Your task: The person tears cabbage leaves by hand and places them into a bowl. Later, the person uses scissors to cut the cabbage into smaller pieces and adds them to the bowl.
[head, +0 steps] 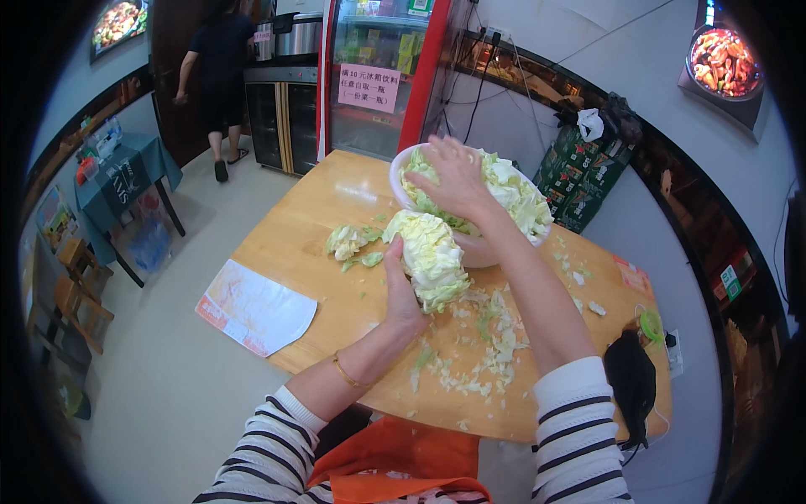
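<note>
A partly stripped head of cabbage [434, 255] rests in my left hand [403, 290], just above the wooden table [289, 220]. My left thumb lies along its left side. Over a large pale plastic basin [403, 189] full of torn cabbage leaves [513, 189], my right hand [456, 179] is spread with its fingers apart, slightly blurred. I see nothing held in it; whether the palm touches the leaves cannot be told. A cabbage core with loose leaves [346, 242] lies left of the head. Leaf scraps [485, 353] litter the tabletop below my hands.
A white paper sheet [258, 309] lies at the table's left edge. A black pouch [630, 384] and a green ring-shaped item [652, 326] are at the right. Beyond stand a red-framed drinks fridge [368, 132] and stacked green cartons [579, 176]. A person [217, 75] is at the back left.
</note>
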Tool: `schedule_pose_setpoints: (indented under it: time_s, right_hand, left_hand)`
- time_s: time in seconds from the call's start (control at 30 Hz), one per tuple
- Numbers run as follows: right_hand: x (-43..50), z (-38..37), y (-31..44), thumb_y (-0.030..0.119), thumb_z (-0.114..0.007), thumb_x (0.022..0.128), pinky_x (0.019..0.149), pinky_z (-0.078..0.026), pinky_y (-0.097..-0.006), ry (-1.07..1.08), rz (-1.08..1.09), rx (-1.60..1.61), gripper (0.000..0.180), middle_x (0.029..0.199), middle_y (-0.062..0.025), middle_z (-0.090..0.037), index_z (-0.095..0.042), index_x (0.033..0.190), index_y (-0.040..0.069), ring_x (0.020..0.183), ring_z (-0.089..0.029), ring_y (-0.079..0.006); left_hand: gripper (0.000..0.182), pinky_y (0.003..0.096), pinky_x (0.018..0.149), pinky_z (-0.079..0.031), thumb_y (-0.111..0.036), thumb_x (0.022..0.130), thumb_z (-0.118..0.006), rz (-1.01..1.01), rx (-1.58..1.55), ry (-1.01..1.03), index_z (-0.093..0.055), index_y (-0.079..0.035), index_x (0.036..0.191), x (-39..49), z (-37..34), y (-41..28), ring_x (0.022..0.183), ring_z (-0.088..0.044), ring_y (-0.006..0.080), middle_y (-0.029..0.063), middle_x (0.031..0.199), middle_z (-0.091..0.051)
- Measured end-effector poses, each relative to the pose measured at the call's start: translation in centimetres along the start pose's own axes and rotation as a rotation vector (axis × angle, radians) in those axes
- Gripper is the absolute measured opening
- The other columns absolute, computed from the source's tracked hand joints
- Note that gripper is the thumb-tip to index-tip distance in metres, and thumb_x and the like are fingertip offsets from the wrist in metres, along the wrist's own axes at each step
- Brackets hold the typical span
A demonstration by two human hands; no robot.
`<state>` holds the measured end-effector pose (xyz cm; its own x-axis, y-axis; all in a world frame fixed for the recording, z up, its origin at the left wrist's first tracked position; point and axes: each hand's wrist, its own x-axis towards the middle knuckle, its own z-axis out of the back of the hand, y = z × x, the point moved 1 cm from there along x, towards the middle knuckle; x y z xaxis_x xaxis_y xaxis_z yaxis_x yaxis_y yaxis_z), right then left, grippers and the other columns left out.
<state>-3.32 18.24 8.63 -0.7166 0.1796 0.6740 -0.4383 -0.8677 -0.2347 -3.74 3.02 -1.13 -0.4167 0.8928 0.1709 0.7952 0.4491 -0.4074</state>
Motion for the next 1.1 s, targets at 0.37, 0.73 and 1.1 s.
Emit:
schedule_pose_setpoints:
  time_s: [0.37,0.73,1.1]
  right_hand:
    - [-13.2,7.1,5.6,0.045,-0.059,0.090,0.090,-0.045,-0.0441,-0.004,-0.482,0.705,0.064,0.114,-0.0271,-0.058,-0.048,0.128,-0.005,0.104,-0.057,-0.0402]
    - [-16.0,5.1,6.9,0.018,-0.040,0.097,0.086,-0.046,-0.0453,-0.292,-0.513,0.914,0.037,0.107,-0.0287,-0.060,-0.050,0.123,-0.006,0.100,-0.059,-0.0449]
    - [-19.8,8.2,-0.3,0.006,-0.047,0.088,0.082,-0.049,-0.0430,-0.165,-0.235,0.735,0.030,0.101,-0.0230,-0.060,-0.053,0.116,-0.005,0.091,-0.058,-0.0411]
  left_hand:
    - [0.067,0.0345,0.097,-0.043,-0.019,0.083,-0.068,-0.347,0.264,0.004,-0.031,-0.007,0.138,-0.1,0.3,0.2,0.115,-0.051,0.0188,0.0091,0.125,-0.049]
    - [0.085,0.0347,0.101,-0.042,-0.017,0.073,-0.076,-0.384,0.504,0.059,-0.026,-0.004,0.141,-1.2,-0.4,0.8,0.118,-0.049,0.0208,0.0122,0.128,-0.047]
    - [0.063,0.0397,0.096,-0.048,-0.055,0.094,-0.047,0.588,0.374,0.185,-0.049,-0.003,0.130,-0.4,-1.0,-0.5,0.116,-0.056,0.0226,0.0120,0.126,-0.057]
